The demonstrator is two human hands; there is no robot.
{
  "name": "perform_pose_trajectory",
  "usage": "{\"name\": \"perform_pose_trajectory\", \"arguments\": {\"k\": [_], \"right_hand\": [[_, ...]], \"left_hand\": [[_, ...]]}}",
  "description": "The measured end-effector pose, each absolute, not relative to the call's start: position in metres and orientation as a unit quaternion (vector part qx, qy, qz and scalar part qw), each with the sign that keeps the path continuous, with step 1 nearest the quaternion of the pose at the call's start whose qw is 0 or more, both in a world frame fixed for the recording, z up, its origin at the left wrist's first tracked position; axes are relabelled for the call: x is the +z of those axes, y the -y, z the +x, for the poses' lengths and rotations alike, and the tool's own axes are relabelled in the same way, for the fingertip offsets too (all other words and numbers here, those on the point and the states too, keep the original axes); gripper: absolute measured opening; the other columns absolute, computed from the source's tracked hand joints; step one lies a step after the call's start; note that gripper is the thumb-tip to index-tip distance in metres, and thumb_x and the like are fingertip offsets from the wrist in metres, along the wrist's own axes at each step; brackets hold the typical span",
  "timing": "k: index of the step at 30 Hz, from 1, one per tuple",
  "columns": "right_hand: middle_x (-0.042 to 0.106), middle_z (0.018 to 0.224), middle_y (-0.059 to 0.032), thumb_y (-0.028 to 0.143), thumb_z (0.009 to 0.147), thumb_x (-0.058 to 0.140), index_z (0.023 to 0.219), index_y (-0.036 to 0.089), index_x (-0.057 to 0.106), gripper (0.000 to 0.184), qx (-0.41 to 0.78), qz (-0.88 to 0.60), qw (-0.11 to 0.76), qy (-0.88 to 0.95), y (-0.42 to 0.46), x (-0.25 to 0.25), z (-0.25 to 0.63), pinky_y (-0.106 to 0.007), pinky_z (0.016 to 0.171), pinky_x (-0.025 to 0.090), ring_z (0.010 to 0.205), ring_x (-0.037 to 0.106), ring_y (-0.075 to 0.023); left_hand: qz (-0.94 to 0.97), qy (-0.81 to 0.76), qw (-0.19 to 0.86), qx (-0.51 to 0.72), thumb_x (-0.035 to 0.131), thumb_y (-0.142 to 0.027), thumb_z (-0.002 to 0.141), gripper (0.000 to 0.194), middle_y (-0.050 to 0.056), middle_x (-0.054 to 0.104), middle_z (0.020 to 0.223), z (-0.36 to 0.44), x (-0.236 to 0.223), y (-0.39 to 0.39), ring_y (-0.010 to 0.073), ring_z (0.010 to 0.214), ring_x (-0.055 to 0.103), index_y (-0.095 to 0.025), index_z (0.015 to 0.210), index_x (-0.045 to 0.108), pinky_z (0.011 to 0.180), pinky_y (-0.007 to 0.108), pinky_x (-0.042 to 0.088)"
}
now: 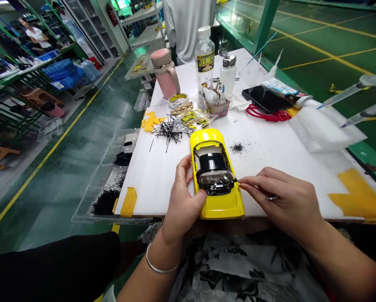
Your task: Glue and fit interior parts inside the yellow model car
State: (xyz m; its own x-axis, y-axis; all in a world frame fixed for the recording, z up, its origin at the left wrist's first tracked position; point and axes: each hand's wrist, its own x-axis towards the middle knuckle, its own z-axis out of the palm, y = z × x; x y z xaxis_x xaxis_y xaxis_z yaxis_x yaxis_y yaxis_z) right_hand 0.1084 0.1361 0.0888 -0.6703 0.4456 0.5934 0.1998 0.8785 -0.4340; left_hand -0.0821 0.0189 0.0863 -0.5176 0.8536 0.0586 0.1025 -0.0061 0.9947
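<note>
A yellow toy model car body with a black roof and a clear window piece lies at the table's front edge. My left hand is closed around its left side, the thumb pressing near the rear of the window. At the car's right edge, my right hand is in a pinch, fingertips touching or very near the dark window frame. What it pinches is too small to make out. A short shiny bit shows under its curled fingers. Beyond the car lie a pile of tiny black pieces and a heap of thin black sticks.
Toward the back stand a pink mug, a clear bottle, a dispenser bottle and a tape roll. A phone and white foam lie right. Left of the table is a clear tray of black parts.
</note>
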Motion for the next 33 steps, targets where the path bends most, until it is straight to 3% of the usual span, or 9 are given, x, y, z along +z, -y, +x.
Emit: {"name": "perform_pose_trajectory", "arguments": {"k": [10,14,17,20,24,28,30,33], "right_hand": [[0.061,0.081,-0.004,0.022,0.102,0.056,0.109,0.015,0.072,0.019,0.136,-0.081,0.284,0.946,-0.138,0.082,0.11,-0.026,0.056,0.042,0.064,0.057,-0.0137],[0.061,0.083,-0.0042,0.018,0.103,0.048,0.11,0.018,0.071,0.024,0.112,-0.047,0.254,0.96,-0.148,0.084,0.111,-0.028,0.056,0.039,0.065,0.056,-0.0152],[0.063,0.088,-0.0038,0.016,0.103,0.049,0.116,0.02,0.068,0.023,0.189,-0.028,0.238,0.952,-0.157,0.093,0.113,-0.025,0.059,0.042,0.068,0.059,-0.0133],[0.064,0.089,-0.0025,0.02,0.105,0.049,0.116,0.022,0.066,0.021,0.292,-0.081,0.299,0.905,-0.167,0.101,0.122,-0.023,0.064,0.045,0.072,0.061,-0.0119],[0.063,0.081,-0.0028,0.032,0.109,0.038,0.105,0.024,0.069,0.032,0.342,-0.235,0.341,0.843,-0.183,0.096,0.141,-0.028,0.068,0.045,0.075,0.061,-0.0163],[0.06,0.077,-0.0033,0.041,0.109,0.036,0.098,0.022,0.071,0.041,0.346,-0.273,0.306,0.844,-0.191,0.074,0.151,-0.033,0.067,0.041,0.071,0.057,-0.0179],[0.059,0.077,-0.003,0.04,0.108,0.037,0.099,0.022,0.07,0.039,0.321,-0.266,0.316,0.852,-0.19,0.066,0.153,-0.034,0.066,0.039,0.069,0.055,-0.0177],[0.061,0.083,-0.0029,0.033,0.107,0.04,0.101,0.022,0.069,0.031,0.28,-0.247,0.325,0.869,-0.186,0.062,0.153,-0.033,0.069,0.04,0.072,0.057,-0.0173]], "left_hand": [[0.381,-0.628,0.311,0.603,0.061,-0.006,0.076,0.076,0.009,0.041,0.157,-0.082,0.082,-0.016,0.026,0.15,0.034,-0.026,0.146,0.037,0.123,0.041,0.034],[0.387,-0.622,0.31,0.607,0.063,-0.008,0.077,0.077,0.009,0.039,0.158,-0.08,0.081,-0.017,0.0268,0.149,0.035,-0.026,0.148,0.036,0.123,0.042,0.033],[0.373,-0.634,0.316,0.599,0.064,-0.012,0.079,0.075,0.009,0.038,0.159,-0.08,0.081,-0.015,0.0262,0.151,0.033,-0.026,0.148,0.036,0.123,0.041,0.033],[0.353,-0.615,0.356,0.608,0.068,-0.015,0.08,0.078,0.007,0.034,0.162,-0.089,0.079,-0.008,0.0238,0.154,0.026,-0.029,0.149,0.034,0.124,0.038,0.03],[0.372,-0.544,0.406,0.633,0.073,-0.02,0.079,0.076,0.008,0.044,0.158,-0.123,0.087,-0.004,0.0256,0.148,0.038,-0.03,0.146,0.04,0.115,0.038,0.043],[0.504,-0.655,0.248,0.505,0.057,-0.02,0.093,0.027,0.009,0.07,0.125,-0.157,0.112,-0.042,0.0212,0.124,0.062,-0.02,0.118,0.066,0.103,0.033,0.051],[0.596,-0.734,0.084,0.314,0.045,-0.018,0.099,0.028,0.008,0.075,0.112,-0.168,0.119,-0.079,0.0179,0.107,0.069,-0.018,0.11,0.071,0.096,0.03,0.053],[0.623,-0.749,0.027,0.225,0.05,-0.009,0.091,0.029,0.01,0.075,0.112,-0.181,0.118,-0.134,0.0245,0.11,0.067,-0.018,0.104,0.075,0.102,0.037,0.048]]}}
